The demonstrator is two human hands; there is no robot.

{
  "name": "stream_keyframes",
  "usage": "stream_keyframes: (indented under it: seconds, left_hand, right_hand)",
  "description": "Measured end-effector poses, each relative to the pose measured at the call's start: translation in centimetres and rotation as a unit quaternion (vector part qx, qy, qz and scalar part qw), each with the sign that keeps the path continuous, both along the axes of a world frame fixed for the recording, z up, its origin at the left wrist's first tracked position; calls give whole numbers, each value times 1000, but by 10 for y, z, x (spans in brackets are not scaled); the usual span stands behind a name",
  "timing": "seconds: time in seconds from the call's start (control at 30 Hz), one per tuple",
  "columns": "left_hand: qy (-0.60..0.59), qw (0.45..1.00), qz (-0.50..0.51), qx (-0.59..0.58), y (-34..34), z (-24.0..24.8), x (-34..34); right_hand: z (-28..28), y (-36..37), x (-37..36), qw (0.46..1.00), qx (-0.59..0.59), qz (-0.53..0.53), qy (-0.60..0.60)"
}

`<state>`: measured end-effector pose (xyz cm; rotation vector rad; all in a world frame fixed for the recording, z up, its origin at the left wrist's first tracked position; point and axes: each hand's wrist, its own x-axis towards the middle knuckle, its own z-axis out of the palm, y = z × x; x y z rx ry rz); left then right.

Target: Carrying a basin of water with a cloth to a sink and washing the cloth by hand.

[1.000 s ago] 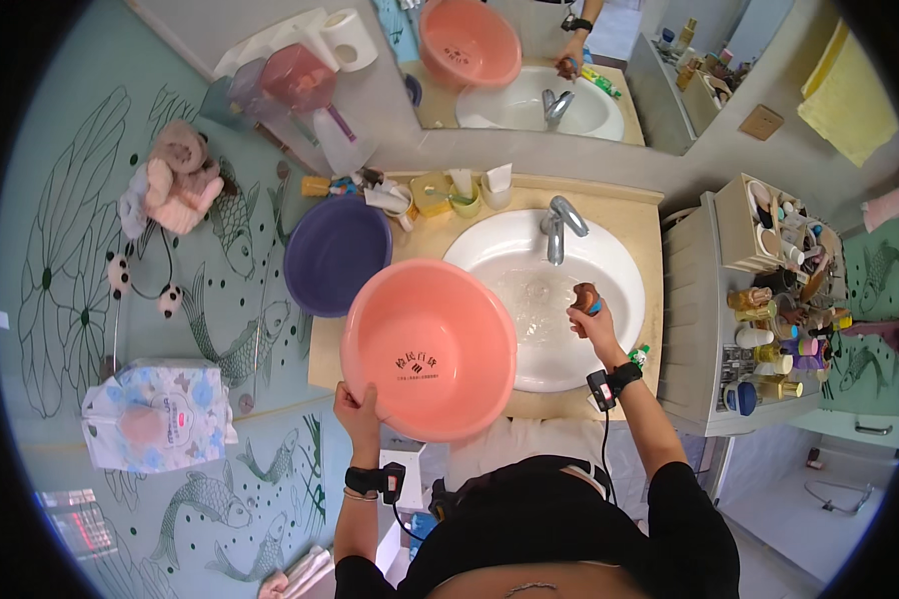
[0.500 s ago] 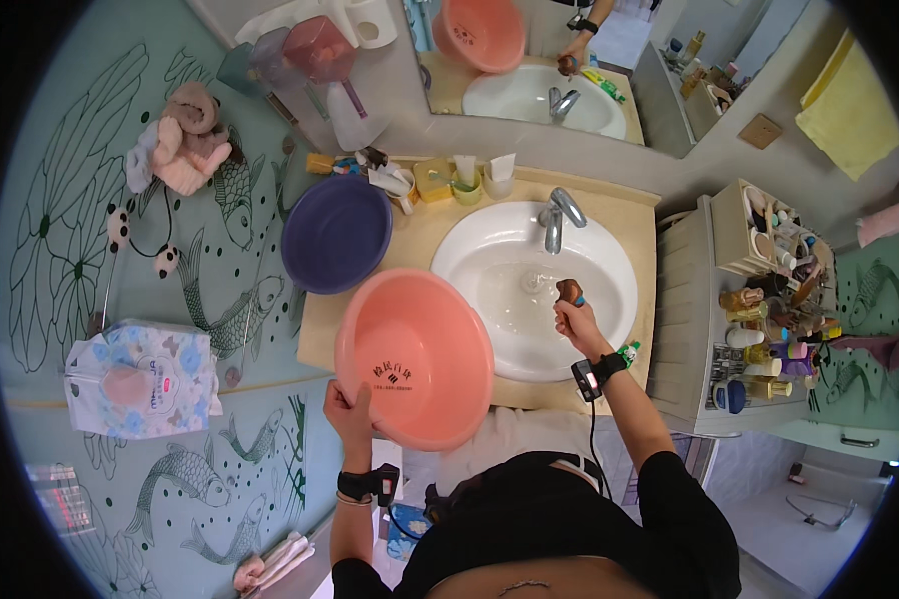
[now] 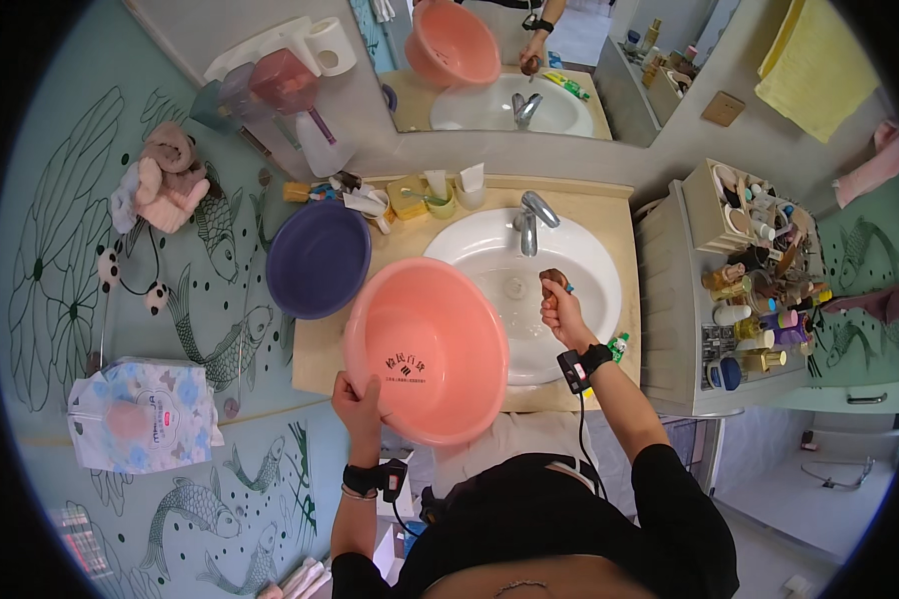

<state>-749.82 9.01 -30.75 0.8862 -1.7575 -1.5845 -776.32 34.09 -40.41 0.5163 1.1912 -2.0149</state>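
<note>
My left hand (image 3: 358,407) grips the near left rim of a pink plastic basin (image 3: 425,309), its thumb over the edge. The basin is tilted, its hollow toward me, and overlaps the left side of the white oval sink (image 3: 607,270). Over the sink, my right hand (image 3: 565,317) is closed around a small brown object (image 3: 553,278) with a rounded end. Its exact kind is unclear, as the fingers hide part of it. Just beyond that hand stands the chrome faucet (image 3: 531,222). Some wetness shows on the sink bottom around the drain.
A dark blue basin (image 3: 318,260) stands at the left of the beige counter (image 3: 609,220). Cups and a yellow box (image 3: 406,200) line its back edge. A green tube (image 3: 618,346) lies right of the sink. On the right, a white cabinet (image 3: 669,299) carries several bottles.
The pink basin has shifted right and now covers more of the sink's left side. My right hand stays over the sink with the brown object. The whole view has shifted slightly.
</note>
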Motion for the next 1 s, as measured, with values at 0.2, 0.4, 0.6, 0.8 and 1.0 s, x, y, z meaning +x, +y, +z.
stream_keyframes:
  seconds: [0.2,0.4,0.6,0.8,1.0]
  left_hand:
    - [10,1000,-11,6,-5,-1,-10]
    - [12,998,-30,51,-12,-2,-16]
    - [16,999,-10,51,-27,-17,-14]
    - [-2,999,-35,32,-38,-27,-5]
    - [-2,998,-57,40,-45,-21,-9]
  right_hand:
    - [-5,-12,-2,998,34,-37,38]
    - [-7,-10,-3,997,34,-55,36]
    - [-14,-15,3,958,220,-35,183]
    - [-36,-1,14,825,316,61,465]
    - [-22,-4,30,934,192,27,299]
